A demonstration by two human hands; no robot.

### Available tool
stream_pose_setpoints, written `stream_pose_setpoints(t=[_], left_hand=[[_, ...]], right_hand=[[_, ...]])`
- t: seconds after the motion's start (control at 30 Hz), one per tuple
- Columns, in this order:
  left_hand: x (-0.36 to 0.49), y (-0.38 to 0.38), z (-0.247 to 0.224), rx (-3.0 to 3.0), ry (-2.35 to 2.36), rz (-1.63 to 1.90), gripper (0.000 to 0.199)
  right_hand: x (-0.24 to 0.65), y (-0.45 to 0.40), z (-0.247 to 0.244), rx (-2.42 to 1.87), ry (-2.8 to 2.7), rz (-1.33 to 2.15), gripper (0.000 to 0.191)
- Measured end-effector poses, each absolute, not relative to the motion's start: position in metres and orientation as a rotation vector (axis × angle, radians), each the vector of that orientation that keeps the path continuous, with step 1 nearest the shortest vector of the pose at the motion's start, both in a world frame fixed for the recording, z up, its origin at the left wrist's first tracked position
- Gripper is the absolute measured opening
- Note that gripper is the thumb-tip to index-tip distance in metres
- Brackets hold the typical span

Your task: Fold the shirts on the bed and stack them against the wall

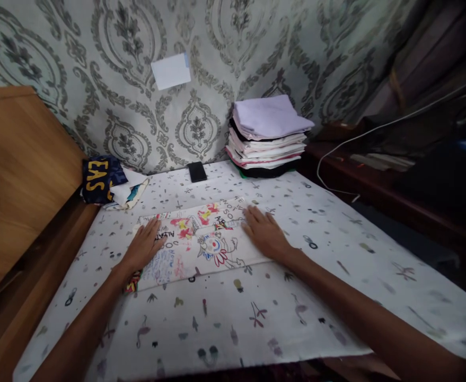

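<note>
A white cloth printed with colourful drawings and lettering (201, 246) lies folded into a flat, wide strip on the patterned white sheet. My left hand (144, 245) rests flat on its left end, fingers stretched forward. On the right end lies my right hand (265, 233), palm down with the fingers apart. Neither hand grips anything. A folded stack of clothes (270, 135), light purple on top, stands behind the cloth to the right.
A black phone or wallet (196, 172) lies near the patterned wall. Dark blue clothing with yellow letters (101, 179) sits at the back left beside a wooden panel (22, 175). A white cable (348, 139) hangs at the right.
</note>
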State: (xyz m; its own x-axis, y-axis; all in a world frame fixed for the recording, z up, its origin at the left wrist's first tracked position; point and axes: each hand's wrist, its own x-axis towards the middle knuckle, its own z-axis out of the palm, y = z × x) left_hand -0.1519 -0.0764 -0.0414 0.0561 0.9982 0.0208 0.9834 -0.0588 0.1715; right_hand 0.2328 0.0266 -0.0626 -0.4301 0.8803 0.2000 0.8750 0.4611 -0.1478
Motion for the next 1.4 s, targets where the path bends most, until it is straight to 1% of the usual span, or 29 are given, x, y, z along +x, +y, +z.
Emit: stream_pose_setpoints(t=[0.13,0.23,0.33,0.43,0.5,0.57,0.7,0.8,0.9,1.0,1.1,1.27,1.4], left_hand=[[-0.152,-0.078,-0.037,2.114,2.027,0.274,0.069],[-0.169,-0.077,-0.026,1.973,1.92,0.577,0.068],[-0.199,-0.071,-0.009,1.759,1.955,0.955,0.056],[-0.222,-0.062,0.002,1.671,2.072,1.12,0.04],[-0.224,-0.059,0.002,1.685,2.087,1.114,0.034],[-0.217,-0.06,-0.002,1.72,2.053,1.071,0.03],[-0.195,-0.068,-0.008,1.963,1.974,0.908,0.028],[-0.181,-0.069,-0.005,2.124,1.926,0.863,0.028],[-0.163,-0.056,0.002,2.184,1.823,0.868,0.027],[-0.13,-0.025,0.007,2.212,1.662,0.806,0.024],[-0.079,0.017,0.008,2.247,1.491,0.695,0.022],[0.011,0.087,-0.002,2.31,1.394,0.504,0.018],[0.051,0.124,-0.012,2.324,1.392,0.45,0.019]], right_hand=[[0.24,0.028,-0.062,-1.524,-2.488,0.027,0.056],[0.233,0.02,-0.054,-1.448,-2.49,-0.027,0.056],[0.212,0.002,-0.04,-1.202,-2.515,-0.056,0.052],[0.182,-0.021,-0.025,-0.885,-2.569,0.034,0.043],[0.167,-0.031,-0.019,-0.776,-2.58,0.109,0.037],[0.161,-0.036,-0.018,-0.758,-2.57,0.158,0.031],[0.179,-0.034,-0.025,-0.818,-2.542,0.175,0.029],[0.207,-0.035,-0.031,-0.934,-2.463,0.142,0.032],[0.238,-0.039,-0.035,-1.188,-2.33,0.093,0.035],[0.263,-0.044,-0.037,-1.505,-2.177,0.071,0.038],[0.278,-0.05,-0.039,-1.695,-2.106,0.096,0.039],[0.28,-0.054,-0.039,-1.775,-2.125,0.132,0.031],[0.276,-0.053,-0.033,-1.776,-2.136,0.151,0.023]])
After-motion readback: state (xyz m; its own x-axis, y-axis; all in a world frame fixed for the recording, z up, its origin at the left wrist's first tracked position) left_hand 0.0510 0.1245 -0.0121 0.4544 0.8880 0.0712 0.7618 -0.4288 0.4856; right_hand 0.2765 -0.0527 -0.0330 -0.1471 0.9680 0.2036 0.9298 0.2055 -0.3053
